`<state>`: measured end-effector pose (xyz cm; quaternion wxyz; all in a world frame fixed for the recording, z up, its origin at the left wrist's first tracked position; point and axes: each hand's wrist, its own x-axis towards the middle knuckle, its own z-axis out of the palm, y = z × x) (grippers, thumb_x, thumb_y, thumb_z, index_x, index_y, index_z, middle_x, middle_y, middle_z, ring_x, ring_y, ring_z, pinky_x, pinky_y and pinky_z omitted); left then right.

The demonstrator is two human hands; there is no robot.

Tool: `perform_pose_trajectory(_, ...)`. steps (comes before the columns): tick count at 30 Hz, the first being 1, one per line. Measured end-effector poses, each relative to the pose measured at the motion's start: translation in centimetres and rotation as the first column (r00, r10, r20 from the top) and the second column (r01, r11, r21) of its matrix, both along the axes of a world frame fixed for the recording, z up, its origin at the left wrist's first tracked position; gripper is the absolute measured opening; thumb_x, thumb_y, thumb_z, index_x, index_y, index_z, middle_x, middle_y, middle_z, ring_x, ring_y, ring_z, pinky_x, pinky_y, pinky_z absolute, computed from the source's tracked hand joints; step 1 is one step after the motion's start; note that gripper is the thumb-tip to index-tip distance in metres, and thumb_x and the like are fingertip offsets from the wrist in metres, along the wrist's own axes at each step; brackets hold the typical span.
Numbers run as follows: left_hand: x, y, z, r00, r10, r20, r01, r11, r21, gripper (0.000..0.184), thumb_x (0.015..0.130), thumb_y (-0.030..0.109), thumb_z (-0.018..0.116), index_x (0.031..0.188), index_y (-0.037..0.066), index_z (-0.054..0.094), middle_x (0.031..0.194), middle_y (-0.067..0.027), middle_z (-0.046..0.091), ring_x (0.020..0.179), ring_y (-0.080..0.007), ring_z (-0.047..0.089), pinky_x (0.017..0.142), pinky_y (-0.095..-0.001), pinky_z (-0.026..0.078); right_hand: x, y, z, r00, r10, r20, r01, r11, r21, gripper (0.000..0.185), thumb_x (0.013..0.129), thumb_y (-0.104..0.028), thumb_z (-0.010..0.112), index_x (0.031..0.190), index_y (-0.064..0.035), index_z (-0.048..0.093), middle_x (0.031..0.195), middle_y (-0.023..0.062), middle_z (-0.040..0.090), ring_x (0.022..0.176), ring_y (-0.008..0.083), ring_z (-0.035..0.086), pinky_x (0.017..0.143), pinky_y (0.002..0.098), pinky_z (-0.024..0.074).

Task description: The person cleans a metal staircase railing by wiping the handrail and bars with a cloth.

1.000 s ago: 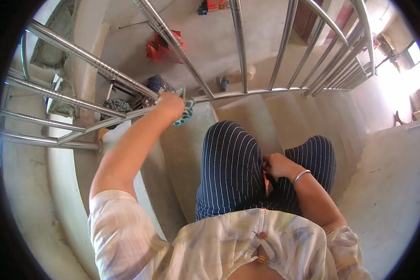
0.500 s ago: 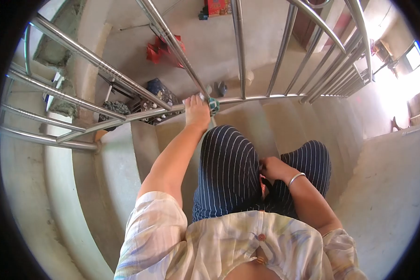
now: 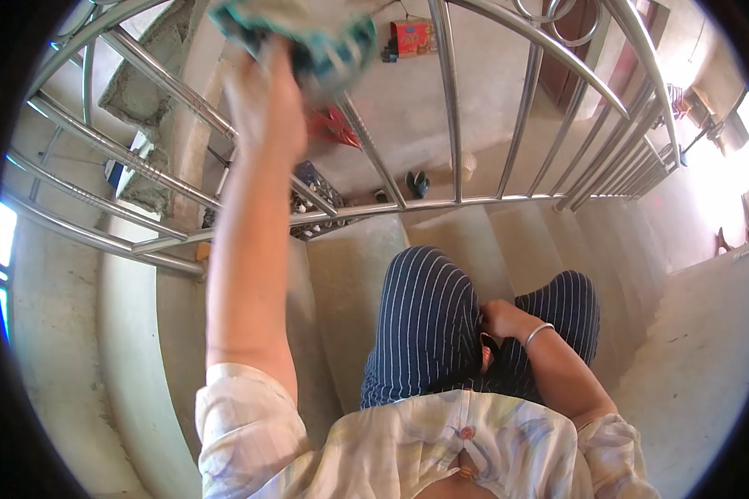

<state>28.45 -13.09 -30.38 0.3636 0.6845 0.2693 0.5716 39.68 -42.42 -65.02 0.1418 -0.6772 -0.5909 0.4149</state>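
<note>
My left arm reaches up and forward to the stair railing. At its end my left hand (image 3: 266, 96) is closed on a teal-and-white patterned cloth (image 3: 333, 54), and both are blurred by motion. The cloth lies over the upper part of a steel baluster (image 3: 374, 154); I cannot tell whether it is wrapped around the bar. Low between my knees, my right hand (image 3: 505, 319) rests with curled fingers against the striped trousers (image 3: 429, 324). Whatever its fingers hold, if anything, is hidden. A silver bangle (image 3: 539, 333) circles that wrist.
Concrete steps (image 3: 354, 274) run beneath my legs, bordered by the railing's bottom rail (image 3: 433, 202). Below, beyond the bars, are dark shoes (image 3: 418, 184), a red bag-like thing (image 3: 334, 127) and a red box (image 3: 414, 38). A pale wall (image 3: 691, 333) stands at right.
My left hand has moved up the baluster from its foot, carrying the cloth, which now shows spread out. The view has shifted a little; my right hand keeps its place between my knees.
</note>
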Motion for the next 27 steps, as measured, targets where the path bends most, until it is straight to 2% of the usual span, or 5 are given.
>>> perform_pose_trajectory(8,3.8,1.3,-2.1,0.994,-0.049,0.099,0.024,0.971,0.237,0.023,0.073,0.013,0.065,0.091,0.000,0.058,0.083,-0.0065,0.062,0.076,-0.0128,0.055,0.068,-0.0289,0.043,0.0,-0.8,0.4,0.999,-0.016,0.038,0.014,0.998,0.056,0.028,0.064,-0.010,0.054,0.090,0.0006,0.058,0.085,0.0230,0.059,0.084,0.0379,0.056,0.073,0.0412,0.0455)
perform_pose_trajectory(14,3.0,-0.4,-18.2,0.988,-0.052,-0.148,0.047,0.998,-0.034,0.030,0.069,0.000,0.064,0.097,0.001,0.053,0.087,-0.0059,0.059,0.080,-0.0135,0.054,0.074,-0.0278,0.043,0.0,-0.5,0.2,1.000,-0.015,0.003,0.015,1.000,0.009,0.031,0.065,-0.010,0.054,0.094,-0.0013,0.058,0.087,0.0226,0.059,0.084,0.0376,0.057,0.074,0.0412,0.0456)
perform_pose_trajectory(21,1.6,-1.9,-29.1,0.746,0.005,-0.666,-0.373,0.832,-0.411,0.038,0.069,0.009,0.065,0.104,0.000,0.052,0.088,-0.0148,0.061,0.078,-0.0212,0.059,0.070,-0.0345,0.044,0.0,-0.3,1.8,0.999,-0.032,0.005,0.032,0.999,-0.030,0.028,0.066,-0.012,0.054,0.092,-0.0018,0.060,0.086,0.0231,0.059,0.084,0.0372,0.057,0.074,0.0418,0.0453)
perform_pose_trajectory(25,1.4,-3.5,-25.2,0.830,-0.115,-0.546,-0.319,0.706,-0.633,0.037,0.072,0.011,0.064,0.104,-0.002,0.052,0.090,-0.0141,0.060,0.079,-0.0205,0.058,0.071,-0.0337,0.045,0.0,-0.6,3.2,0.999,-0.038,-0.018,0.037,0.998,-0.043,0.027,0.067,-0.012,0.054,0.090,-0.0014,0.060,0.086,0.0236,0.058,0.083,0.0372,0.057,0.073,0.0425,0.0452)
perform_pose_trajectory(27,1.9,-4.6,-23.3,0.995,-0.074,-0.063,-0.024,0.438,-0.898,0.033,0.074,0.011,0.063,0.102,-0.004,0.054,0.092,-0.0124,0.059,0.079,-0.0199,0.058,0.071,-0.0329,0.045,0.0,-0.4,2.2,0.999,-0.036,-0.007,0.036,0.998,-0.060,0.027,0.066,-0.012,0.054,0.091,-0.0016,0.060,0.086,0.0237,0.058,0.084,0.0372,0.057,0.073,0.0424,0.0452)
